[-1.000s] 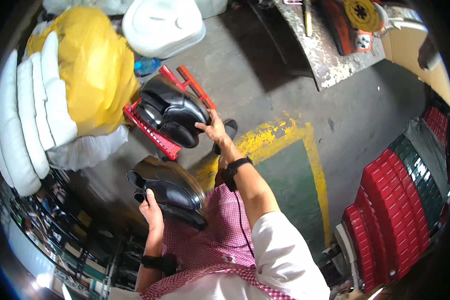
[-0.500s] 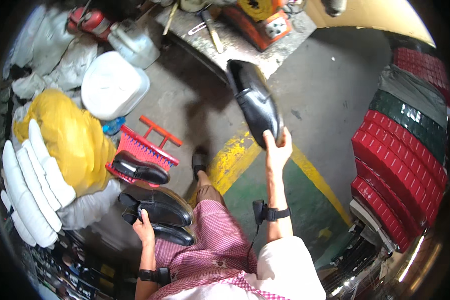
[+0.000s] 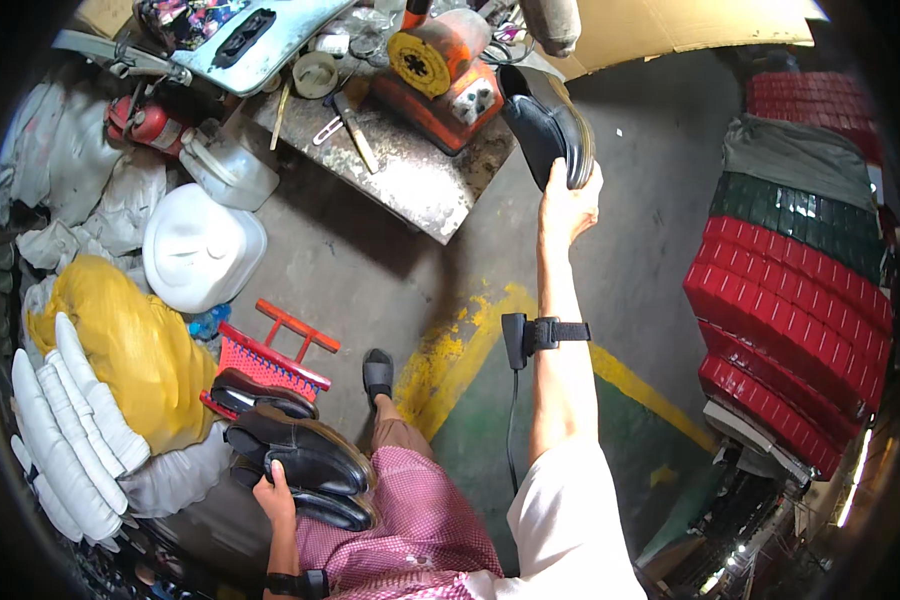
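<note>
Clamped at seven o'clock with the left hand (image 3: 278, 495) onto two black shoes (image 3: 310, 447), low over the checked apron (image 3: 425, 510), apparently pinched together for one-handed carrying, and spreading from that grip toward one and three o'clock. Clamped at one o'clock with the right hand (image 3: 570, 205) around the toe of a single black shoe (image 3: 542, 130), likely to keep its opening clear, and extending from that grip toward twelve o'clock, appearing just beside an orange machine (image 3: 435, 120).
</note>
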`<action>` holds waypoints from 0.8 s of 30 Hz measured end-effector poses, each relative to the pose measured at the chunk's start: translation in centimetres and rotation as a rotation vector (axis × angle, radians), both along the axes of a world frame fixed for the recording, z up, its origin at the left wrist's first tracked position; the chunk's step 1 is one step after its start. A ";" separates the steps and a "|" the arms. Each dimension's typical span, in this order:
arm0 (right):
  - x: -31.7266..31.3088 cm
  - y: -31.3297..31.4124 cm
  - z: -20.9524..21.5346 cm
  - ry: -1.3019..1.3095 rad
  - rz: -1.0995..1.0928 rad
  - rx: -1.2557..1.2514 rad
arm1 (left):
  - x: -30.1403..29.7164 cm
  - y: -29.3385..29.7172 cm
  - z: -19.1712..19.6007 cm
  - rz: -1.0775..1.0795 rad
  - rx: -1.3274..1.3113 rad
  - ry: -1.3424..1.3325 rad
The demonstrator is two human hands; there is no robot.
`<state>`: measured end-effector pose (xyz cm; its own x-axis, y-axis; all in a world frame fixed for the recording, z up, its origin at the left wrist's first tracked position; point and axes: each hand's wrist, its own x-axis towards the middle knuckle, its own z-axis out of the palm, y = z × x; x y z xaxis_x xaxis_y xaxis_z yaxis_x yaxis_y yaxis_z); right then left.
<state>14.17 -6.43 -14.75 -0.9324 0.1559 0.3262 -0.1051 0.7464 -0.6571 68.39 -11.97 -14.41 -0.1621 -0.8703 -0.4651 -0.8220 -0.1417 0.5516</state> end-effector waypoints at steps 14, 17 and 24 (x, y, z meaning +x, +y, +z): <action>-4.0 -3.3 2.0 0.107 -0.037 -0.074 | -0.4 0.3 -1.2 0.035 -0.003 0.030; -3.6 -3.2 2.3 0.107 -0.042 -0.096 | -1.0 0.2 -0.9 0.045 0.034 0.054; -2.4 -1.0 1.4 0.076 -0.024 -0.338 | -2.3 0.3 -0.3 0.052 -0.003 0.106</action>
<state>11.81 -7.47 -13.35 -0.9023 0.2882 0.3207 -0.1485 0.4905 -0.8587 66.07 -11.64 -14.75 -0.1649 -0.8803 -0.4449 -0.7507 -0.1806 0.6355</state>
